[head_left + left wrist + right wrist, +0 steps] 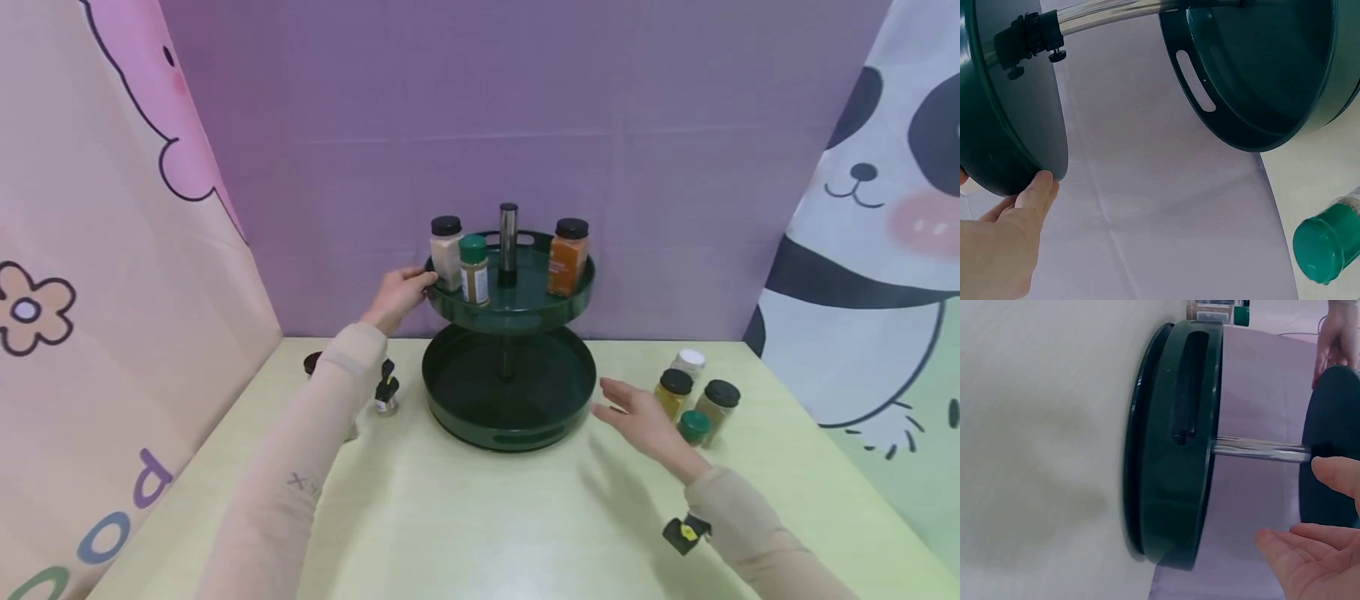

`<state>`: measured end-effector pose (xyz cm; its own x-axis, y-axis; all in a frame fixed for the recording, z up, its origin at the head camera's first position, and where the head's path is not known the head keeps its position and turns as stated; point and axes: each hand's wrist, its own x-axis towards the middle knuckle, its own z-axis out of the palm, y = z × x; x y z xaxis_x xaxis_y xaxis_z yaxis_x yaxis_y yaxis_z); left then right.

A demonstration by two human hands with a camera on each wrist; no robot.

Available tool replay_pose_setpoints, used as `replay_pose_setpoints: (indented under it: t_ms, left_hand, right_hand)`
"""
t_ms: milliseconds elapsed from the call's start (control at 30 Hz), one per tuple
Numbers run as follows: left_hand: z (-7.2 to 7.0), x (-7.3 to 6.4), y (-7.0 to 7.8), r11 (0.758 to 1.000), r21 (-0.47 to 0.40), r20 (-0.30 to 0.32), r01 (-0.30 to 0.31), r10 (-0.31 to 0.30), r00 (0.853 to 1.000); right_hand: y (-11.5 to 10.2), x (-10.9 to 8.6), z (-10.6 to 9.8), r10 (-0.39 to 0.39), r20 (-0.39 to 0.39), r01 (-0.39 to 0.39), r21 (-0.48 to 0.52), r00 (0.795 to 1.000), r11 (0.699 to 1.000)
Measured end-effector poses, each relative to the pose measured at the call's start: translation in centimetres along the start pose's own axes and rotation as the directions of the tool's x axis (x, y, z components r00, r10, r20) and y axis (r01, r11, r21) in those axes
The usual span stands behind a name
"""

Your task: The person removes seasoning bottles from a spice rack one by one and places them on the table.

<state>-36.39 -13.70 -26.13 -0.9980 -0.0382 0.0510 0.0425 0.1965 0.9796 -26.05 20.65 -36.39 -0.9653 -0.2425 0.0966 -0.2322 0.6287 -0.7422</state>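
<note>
A dark green two-tier round rack with a metal post [508, 242] stands mid-table. My left hand [401, 296] grips the left rim of its upper tray [517, 319], thumb at the top edge; in the left wrist view, fingers [1038, 194] press the underside. That tray carries a black-lidded jar of pale contents [446, 254], a green-lidded jar [474, 275] and a black-lidded orange jar [567, 265]. My right hand [641, 423] holds nothing, its fingers extended and thumb apart, just right of the lower tray [510, 438]. No jar shows in the lower tray.
Right of the rack stand a white-lidded jar [688, 361], a yellow jar [672, 397], a black-lidded jar [717, 408] and a green-lidded jar [693, 427]. To the left, a dark-lidded jar [312, 362] is mostly behind my sleeve. A purple backdrop [360, 167] hangs behind.
</note>
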Motion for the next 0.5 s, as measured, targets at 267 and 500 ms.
replay_pose_setpoints:
  t_ms: [267, 500]
  left_hand:
    - [0.0, -0.1, -0.5, 0.999, -0.050, -0.005, 0.020, -0.020, 1.000]
    - [0.1, -0.1, -0.2, 0.998, -0.056, 0.002, 0.022, -0.022, 1.000]
  right_hand:
    - [-3.1, 0.0, -2.4, -0.049, -0.023, 0.049, -0.009, 0.999, 0.999]
    - [-6.9, 2.0, -6.4, -0.081, -0.090, 0.081, 0.000, 0.993, 0.997]
